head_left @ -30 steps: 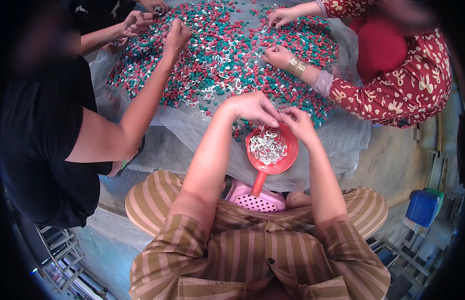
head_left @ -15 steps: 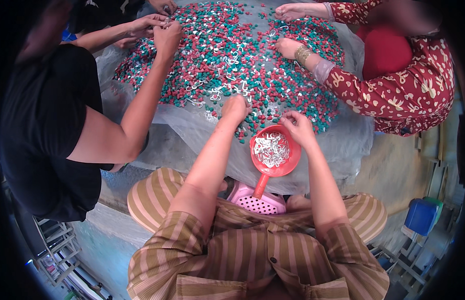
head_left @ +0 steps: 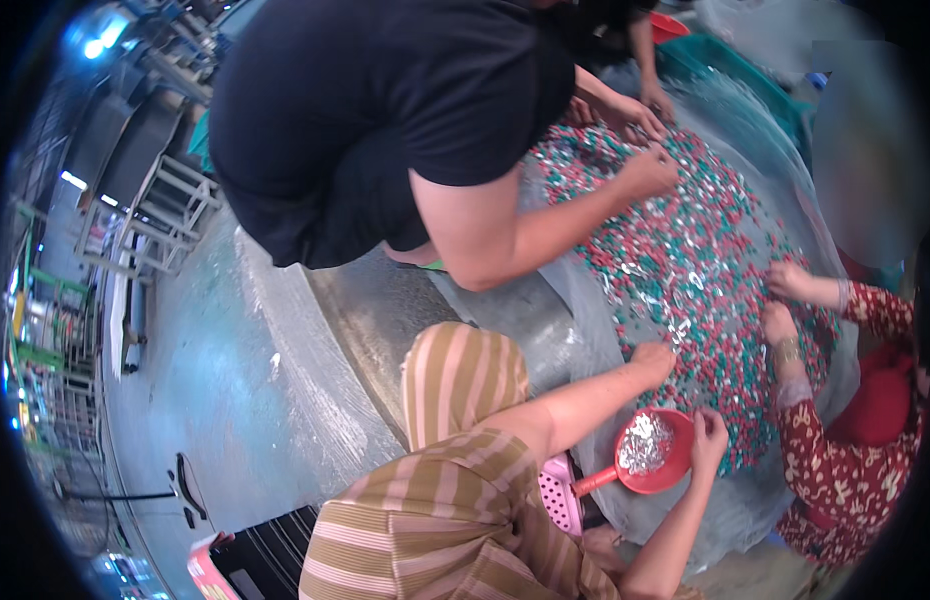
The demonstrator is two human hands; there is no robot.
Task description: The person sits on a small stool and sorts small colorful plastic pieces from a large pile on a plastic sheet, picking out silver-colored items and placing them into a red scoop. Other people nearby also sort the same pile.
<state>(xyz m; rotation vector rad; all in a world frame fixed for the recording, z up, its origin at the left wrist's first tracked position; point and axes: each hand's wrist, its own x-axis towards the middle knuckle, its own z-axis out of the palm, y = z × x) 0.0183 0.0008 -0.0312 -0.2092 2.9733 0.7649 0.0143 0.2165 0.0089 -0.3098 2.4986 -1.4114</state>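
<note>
Heap of small red, teal and silvery pieces point(head_left: 705, 260) spread over a clear plastic sheet point(head_left: 545, 320) on the counter, now lying to the right of the view instead of straight ahead as a moment ago, the head having swung left and brought floor and metal racks point(head_left: 155, 210) into sight. Left hand point(head_left: 653, 362) out at the near edge of the heap, knuckles up, fingers curled down into the pieces; whether pinching one or merely raking, impossible to tell at this size. Right hand point(head_left: 709, 438) at the far rim of the red scoop point(head_left: 653, 452), fingers closed on that rim, where half a second ago it sat just above the scoop and the left hand reached a little further into the heap. Scoop resting at the heap's near border, handle pointing back toward the lap, holding a small mound of silvery pieces point(head_left: 645, 442); a pink perforated basket point(head_left: 561, 494) just beside the handle, low by the knees. Judged from this, sorting well short of done, silver pieces still thick among the colours. Other hands busy in the same heap: a bare arm from a person in black point(head_left: 649, 172) at the far side, a pair in red patterned sleeves point(head_left: 785, 300) on the right.
</note>
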